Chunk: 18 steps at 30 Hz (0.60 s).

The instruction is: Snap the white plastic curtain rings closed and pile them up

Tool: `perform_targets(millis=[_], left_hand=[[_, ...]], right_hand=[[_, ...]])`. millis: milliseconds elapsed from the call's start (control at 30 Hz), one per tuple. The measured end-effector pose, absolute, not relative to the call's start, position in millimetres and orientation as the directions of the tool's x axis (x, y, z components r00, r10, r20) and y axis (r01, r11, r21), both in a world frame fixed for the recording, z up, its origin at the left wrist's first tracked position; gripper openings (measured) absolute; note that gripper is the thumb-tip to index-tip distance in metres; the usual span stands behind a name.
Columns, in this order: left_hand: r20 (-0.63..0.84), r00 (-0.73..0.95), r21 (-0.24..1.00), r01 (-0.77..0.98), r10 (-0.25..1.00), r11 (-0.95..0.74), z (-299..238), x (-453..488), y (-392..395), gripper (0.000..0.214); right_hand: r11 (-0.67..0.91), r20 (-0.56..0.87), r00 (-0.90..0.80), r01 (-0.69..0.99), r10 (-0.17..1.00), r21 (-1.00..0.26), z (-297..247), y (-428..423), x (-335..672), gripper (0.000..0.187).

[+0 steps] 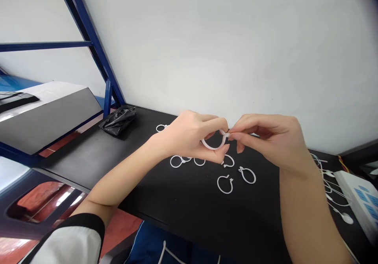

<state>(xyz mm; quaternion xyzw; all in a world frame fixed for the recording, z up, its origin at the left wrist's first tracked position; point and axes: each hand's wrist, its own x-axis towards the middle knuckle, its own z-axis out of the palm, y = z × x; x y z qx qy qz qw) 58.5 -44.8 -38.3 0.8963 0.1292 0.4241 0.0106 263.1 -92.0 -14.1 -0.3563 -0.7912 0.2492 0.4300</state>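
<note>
A white plastic ring (213,144) is held up over the black table (183,201) between both hands. My left hand (193,136) curls around its left side with fingers closed on it. My right hand (267,138) pinches the ring's upper right end between thumb and forefinger. Several more white rings lie flat on the table below, such as one ring (225,184) near the front, another (247,175) to its right and one (176,161) to the left. A further ring (161,128) sits behind my left hand near the wall.
A crumpled black plastic bag (118,121) lies at the table's back left. A white power strip (362,201) and white cables (333,195) sit at the right edge. A blue metal frame (88,31) and a grey shelf (44,118) stand to the left. The white wall is close behind.
</note>
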Motion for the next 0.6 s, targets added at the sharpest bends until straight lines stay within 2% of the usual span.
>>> perform_targets(millis=[133, 233, 300, 367, 400, 500, 600], left_hand=[[0.676, 0.668, 0.006, 0.416, 0.311, -0.909, -40.7, 61.1, -38.5, 0.016], [0.513, 0.726, 0.046, 0.509, 0.457, -0.860, -39.6, 61.2, -32.4, 0.019], [0.354, 0.751, 0.079, 0.570, 0.558, -0.818, -38.5, 59.6, -27.1, 0.025], [0.161, 0.739, 0.069, 0.653, 0.654, -0.754, -39.9, 56.9, -19.8, 0.029], [0.046, 0.715, 0.044, 0.696, 0.698, -0.716, -42.2, 55.3, -15.2, 0.029], [-0.189, 0.646, 0.023, 0.756, 0.740, -0.654, -54.3, 51.0, 0.7, 0.034], [-0.340, 0.557, 0.007, 0.807, 0.757, -0.590, -66.9, 50.1, 15.1, 0.044]], right_hand=[[0.540, 0.404, -0.367, 0.452, 0.838, -0.710, -17.5, -85.7, 263.2, 0.005], [0.458, 0.292, -0.359, 0.595, 0.887, -0.660, -19.6, -77.5, 267.4, 0.014], [0.345, 0.115, -0.351, 0.714, 0.929, -0.609, -24.6, -67.7, 272.9, 0.019], [0.183, -0.175, -0.304, 0.849, 0.937, -0.495, -35.1, -54.2, 279.3, 0.024], [0.139, -0.276, -0.286, 0.881, 0.918, -0.453, -42.5, -46.6, 282.3, 0.023], [0.035, -0.511, -0.189, 0.955, 0.839, -0.295, -69.2, -24.7, 287.3, 0.028], [0.000, -0.643, -0.084, 0.992, 0.761, -0.129, -90.9, -11.6, 285.4, 0.031]])
